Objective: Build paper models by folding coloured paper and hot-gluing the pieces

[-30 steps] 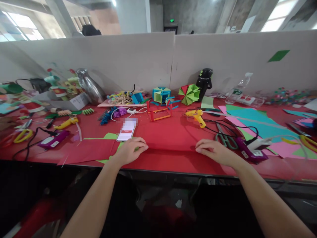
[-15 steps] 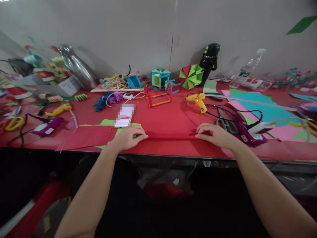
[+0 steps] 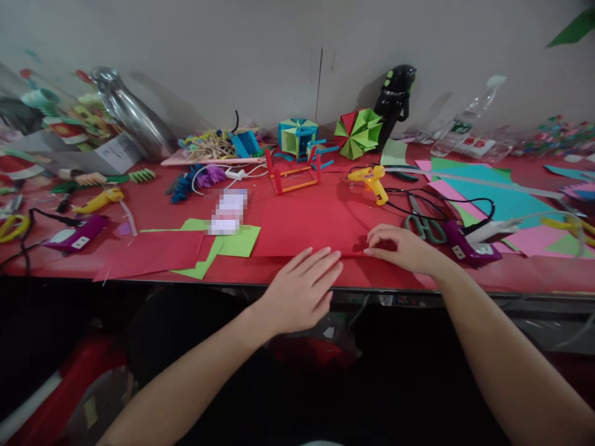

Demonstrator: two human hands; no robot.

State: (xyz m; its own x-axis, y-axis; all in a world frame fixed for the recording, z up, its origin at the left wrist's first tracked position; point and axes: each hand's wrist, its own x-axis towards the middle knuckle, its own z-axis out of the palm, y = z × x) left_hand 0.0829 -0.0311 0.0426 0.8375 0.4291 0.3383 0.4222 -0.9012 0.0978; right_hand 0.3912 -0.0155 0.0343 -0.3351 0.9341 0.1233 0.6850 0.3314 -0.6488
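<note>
A sheet of red paper (image 3: 307, 229) lies on the red table in front of me, its near edge parallel to the table's front edge. My right hand (image 3: 395, 248) pinches the right end of that near edge between thumb and fingers. My left hand (image 3: 304, 288) is open, palm down, with its fingers stretched out over the middle of the near edge. Whether the left fingertips press on the paper I cannot tell. Left of the sheet are more red paper (image 3: 149, 253) and green paper (image 3: 239, 241), with a phone (image 3: 227, 212) partly on the green.
A yellow glue gun (image 3: 372, 183), green-handled scissors (image 3: 425, 226) and a purple power strip (image 3: 471, 244) with cables lie to the right. Behind stands a red and orange stick frame (image 3: 292, 179). Blue and pink paper (image 3: 493, 192) spreads at far right. Another purple strip (image 3: 77, 234) sits left.
My left hand has let go of the paper's left end and moved right, opening flat near the middle of the edge. My right hand keeps its pinch. The view has shifted slightly.
</note>
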